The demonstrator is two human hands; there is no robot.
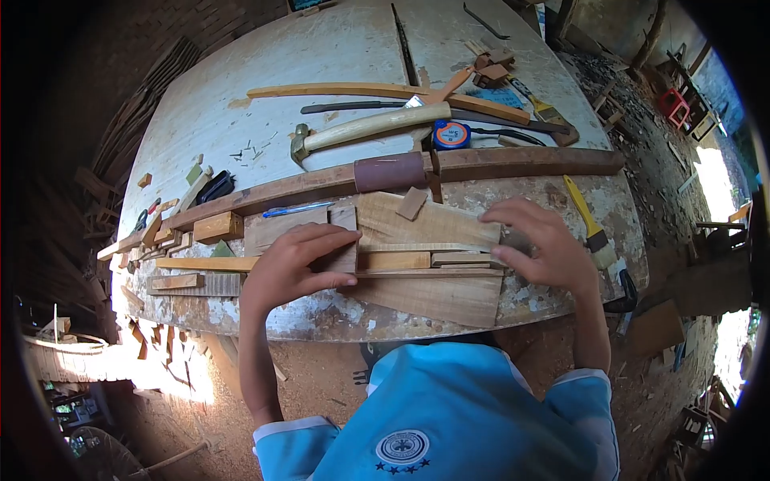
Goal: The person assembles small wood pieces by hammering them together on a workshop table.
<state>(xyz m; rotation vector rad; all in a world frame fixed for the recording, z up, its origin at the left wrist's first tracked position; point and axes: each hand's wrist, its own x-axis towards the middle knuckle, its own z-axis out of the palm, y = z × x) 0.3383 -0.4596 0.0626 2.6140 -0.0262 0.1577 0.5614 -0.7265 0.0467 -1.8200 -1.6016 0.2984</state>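
Near the table's front edge, wooden boards (425,301) lie with thin strips (393,260) across them. My left hand (297,264) is at a small dark wood block (343,240) at the left end of the strips, its thumb and fingers curved around the block. At the right end of the boards is my right hand (537,244), thumb and fingers apart, fingertips close to the board's edge and the strip ends. A small wood chip (411,204) rests on the upper board. A blue pen (295,209) lies just above my left hand.
Beyond the boards, a long wooden bar (521,163) crosses the table (216,88), with rolled sandpaper (390,172) on it. Behind are a hammer (377,128), a blue tape measure (451,135) and a curved strip (345,90). A yellow brush (583,210) lies at right.
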